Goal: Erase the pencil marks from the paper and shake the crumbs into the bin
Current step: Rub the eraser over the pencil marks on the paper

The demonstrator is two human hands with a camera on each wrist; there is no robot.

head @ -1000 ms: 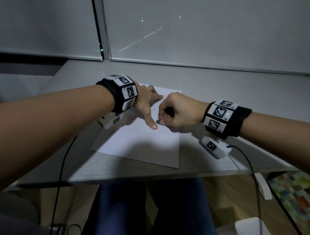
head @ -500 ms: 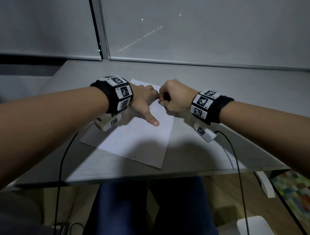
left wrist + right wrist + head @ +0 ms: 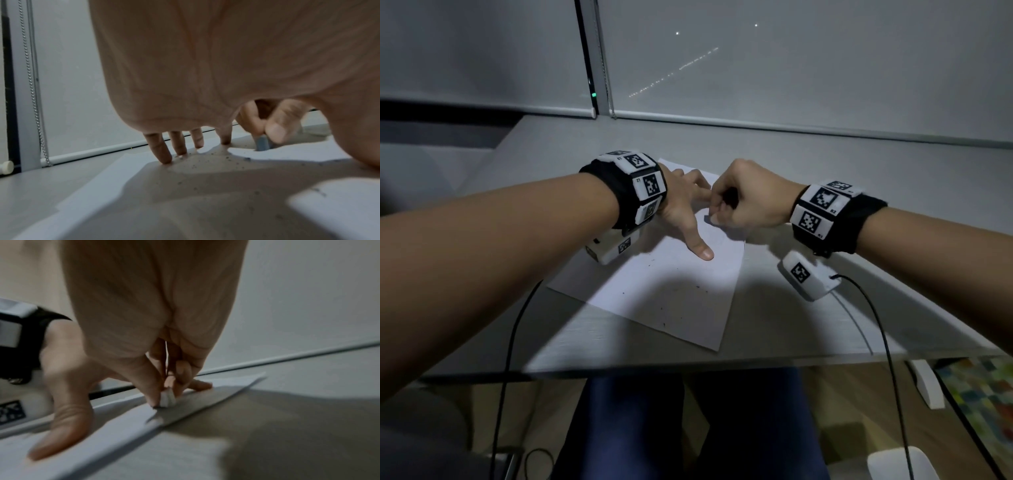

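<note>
The paper lies flat and skewed on the grey desk, its near corner close to the desk's near edge, with bare desk to its right and far side. It is white, strewn with dark crumbs. The right hand pinches a small eraser against the sheet's far right part. The left hand, fingers spread, presses the sheet flat. Compared with a second ago, the right hand sits farther up the sheet.

White paper (crumb-speckled) flat under small eraser.
</note>
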